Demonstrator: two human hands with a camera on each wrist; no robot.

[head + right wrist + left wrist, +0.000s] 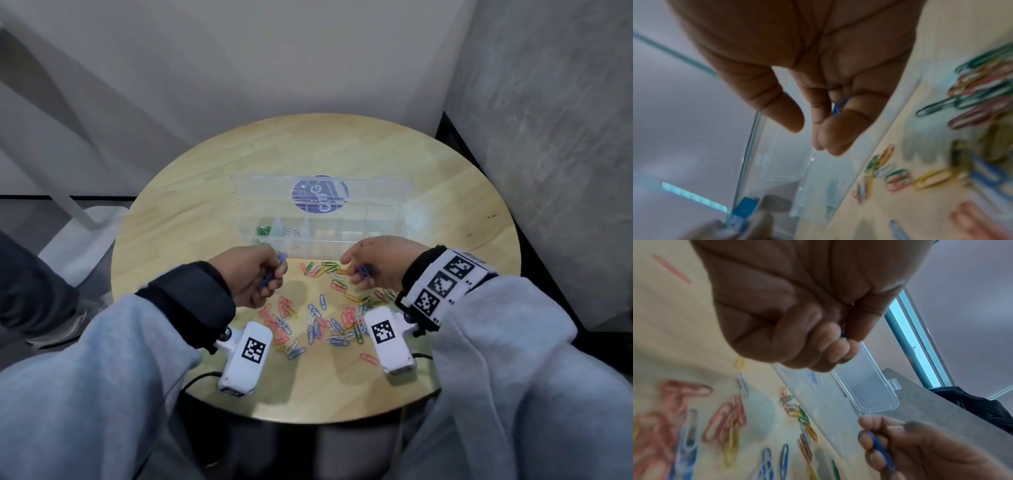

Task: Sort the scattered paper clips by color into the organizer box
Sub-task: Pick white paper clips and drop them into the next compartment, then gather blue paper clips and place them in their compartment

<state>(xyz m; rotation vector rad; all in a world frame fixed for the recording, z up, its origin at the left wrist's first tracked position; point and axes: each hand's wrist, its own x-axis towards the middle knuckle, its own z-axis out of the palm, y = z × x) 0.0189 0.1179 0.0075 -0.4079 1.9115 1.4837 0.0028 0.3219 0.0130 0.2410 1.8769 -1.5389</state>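
We've got both hands busy here. Our left hand [255, 274], left of centre in the head view, has its fingers curled tight around a few blue clips [274, 275]. Our right hand [375, 262] pinches another little bunch of blue clips [365, 270], thumb sticking out loose. The clear organizer box [318, 222] sits mid-frame on the round bench [445, 192], lid up, with green clips [263, 230] in its leftmost compartment. The scattered paper clips [325, 318] lie mixed between our wrists, lower centre.
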